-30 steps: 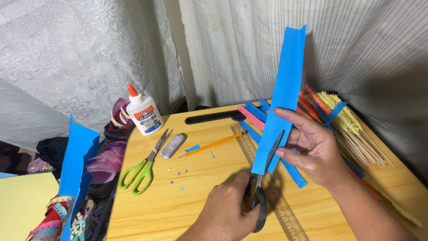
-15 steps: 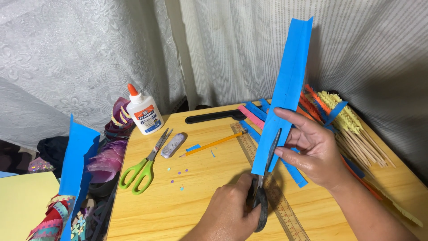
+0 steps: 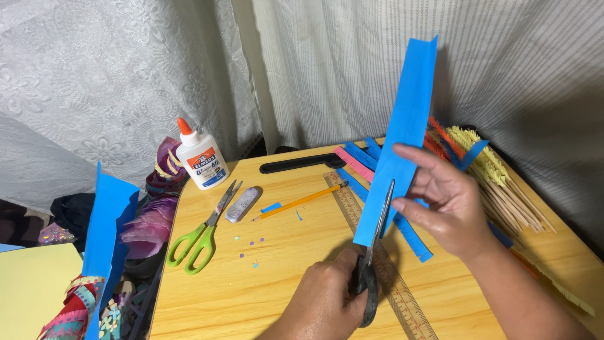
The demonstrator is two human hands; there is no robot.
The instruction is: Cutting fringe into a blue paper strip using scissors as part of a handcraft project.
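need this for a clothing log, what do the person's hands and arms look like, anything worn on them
Both hands are bare: no gloves, and no rings, watch or bracelet show on the visible parts. The left hand comes in from the bottom edge, cut off near the wrist, so no sleeve can be seen. The right hand leads into a bare forearm running to the lower right corner, with no sleeve in view.

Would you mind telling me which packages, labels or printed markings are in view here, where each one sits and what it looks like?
Glue bottle: upright at the table's back left corner; white, orange pointed cap, blue and orange label.
Ruler: flat on the wooden table, running under the scissors; clear plastic, fine printed scale marks.
No screens or signs show.
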